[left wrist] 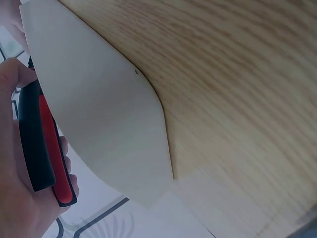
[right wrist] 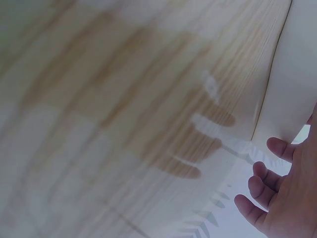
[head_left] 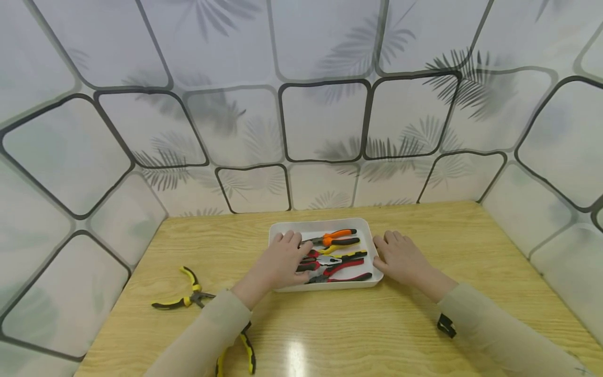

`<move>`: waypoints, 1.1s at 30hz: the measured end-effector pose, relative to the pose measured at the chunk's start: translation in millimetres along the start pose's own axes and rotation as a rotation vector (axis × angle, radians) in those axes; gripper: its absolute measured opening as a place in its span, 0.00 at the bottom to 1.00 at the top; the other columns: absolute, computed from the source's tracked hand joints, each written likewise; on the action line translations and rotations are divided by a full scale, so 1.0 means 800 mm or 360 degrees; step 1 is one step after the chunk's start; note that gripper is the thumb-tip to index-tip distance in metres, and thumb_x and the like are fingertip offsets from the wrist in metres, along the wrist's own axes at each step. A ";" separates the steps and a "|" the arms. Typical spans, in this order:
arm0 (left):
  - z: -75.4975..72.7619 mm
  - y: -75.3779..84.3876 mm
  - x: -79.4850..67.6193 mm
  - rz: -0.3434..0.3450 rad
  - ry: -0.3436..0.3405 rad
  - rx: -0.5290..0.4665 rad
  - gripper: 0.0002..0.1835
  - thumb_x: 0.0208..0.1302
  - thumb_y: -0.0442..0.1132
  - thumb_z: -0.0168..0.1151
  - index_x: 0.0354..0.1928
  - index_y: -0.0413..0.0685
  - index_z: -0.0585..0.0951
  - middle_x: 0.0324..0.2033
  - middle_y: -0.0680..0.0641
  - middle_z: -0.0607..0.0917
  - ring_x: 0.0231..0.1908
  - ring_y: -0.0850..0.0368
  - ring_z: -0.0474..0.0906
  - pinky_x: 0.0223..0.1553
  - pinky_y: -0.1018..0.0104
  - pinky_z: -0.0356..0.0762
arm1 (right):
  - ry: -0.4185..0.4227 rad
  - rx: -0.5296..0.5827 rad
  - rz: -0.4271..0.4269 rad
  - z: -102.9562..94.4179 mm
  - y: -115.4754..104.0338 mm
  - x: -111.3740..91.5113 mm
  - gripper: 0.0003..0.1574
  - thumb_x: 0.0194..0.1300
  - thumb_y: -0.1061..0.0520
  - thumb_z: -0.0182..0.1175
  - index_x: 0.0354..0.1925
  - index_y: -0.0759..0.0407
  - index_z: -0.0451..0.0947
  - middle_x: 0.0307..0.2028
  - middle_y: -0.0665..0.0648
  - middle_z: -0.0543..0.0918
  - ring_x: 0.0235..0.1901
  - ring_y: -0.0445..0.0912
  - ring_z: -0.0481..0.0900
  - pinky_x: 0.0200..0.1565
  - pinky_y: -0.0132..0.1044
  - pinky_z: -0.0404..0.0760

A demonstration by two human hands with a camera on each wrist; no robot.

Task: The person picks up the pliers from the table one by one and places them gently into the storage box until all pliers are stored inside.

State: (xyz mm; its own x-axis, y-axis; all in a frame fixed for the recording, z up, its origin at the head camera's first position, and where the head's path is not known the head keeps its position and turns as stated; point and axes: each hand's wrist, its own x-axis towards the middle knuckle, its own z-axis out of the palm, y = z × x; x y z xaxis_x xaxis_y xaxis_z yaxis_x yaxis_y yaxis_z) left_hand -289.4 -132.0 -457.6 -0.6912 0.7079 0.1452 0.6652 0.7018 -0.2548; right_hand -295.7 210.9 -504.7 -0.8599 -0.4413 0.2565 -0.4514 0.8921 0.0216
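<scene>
A white tray point(head_left: 330, 287) with several pliers in it lies on the wooden table. At its left end my left hand point(head_left: 280, 262) grips the red-and-black handles of a pair of pliers point(left wrist: 54, 158), the thumb on the near side and fingertips showing behind. Those pliers' silver jaws point right, among the other tools. My right hand point(head_left: 402, 259) rests at the tray's right wall, fingers loosely bent and holding nothing. In the tray also lie orange-handled pliers point(head_left: 335, 237) at the back and red-handled pliers point(head_left: 348, 266) toward the front.
Yellow-and-black pliers point(head_left: 192, 296) lie spread on the table at the left. A second yellow-and-black tool point(head_left: 247, 351) is partly hidden by the left sleeve. A small black object point(head_left: 445, 325) shows by the right sleeve. Patterned wall panels point(head_left: 325, 120) enclose the table's back and sides.
</scene>
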 end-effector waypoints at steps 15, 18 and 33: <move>-0.005 0.014 0.007 -0.0015 -0.0110 -0.0051 0.32 0.65 0.63 0.65 0.64 0.54 0.75 0.50 0.48 0.79 0.48 0.52 0.70 0.50 0.56 0.69 | 0.0020 0.0009 0.0009 -0.018 -0.013 -0.003 0.13 0.68 0.49 0.59 0.42 0.56 0.71 0.32 0.55 0.67 0.32 0.49 0.63 0.33 0.40 0.61; -0.005 0.016 0.008 -0.0008 -0.0137 -0.0039 0.32 0.66 0.64 0.64 0.64 0.54 0.74 0.53 0.47 0.79 0.50 0.51 0.71 0.52 0.55 0.71 | 0.0011 0.0011 0.0013 -0.018 -0.013 -0.003 0.12 0.69 0.50 0.58 0.42 0.56 0.71 0.32 0.55 0.67 0.32 0.49 0.62 0.33 0.40 0.61; -0.008 0.023 0.017 -0.0004 -0.0169 -0.0029 0.34 0.67 0.66 0.63 0.66 0.54 0.75 0.55 0.46 0.80 0.51 0.51 0.72 0.53 0.55 0.73 | -0.0008 0.0033 0.0020 -0.021 -0.014 -0.003 0.12 0.69 0.50 0.58 0.42 0.56 0.70 0.32 0.56 0.67 0.32 0.49 0.62 0.34 0.41 0.61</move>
State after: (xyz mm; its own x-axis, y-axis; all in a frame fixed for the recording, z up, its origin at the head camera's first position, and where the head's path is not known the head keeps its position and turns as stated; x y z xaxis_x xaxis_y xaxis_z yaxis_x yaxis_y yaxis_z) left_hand -284.8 -108.7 -454.2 -0.7184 0.6943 0.0435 0.6678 0.7057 -0.2368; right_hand -285.0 203.7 -489.2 -0.8668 -0.4303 0.2521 -0.4450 0.8955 -0.0015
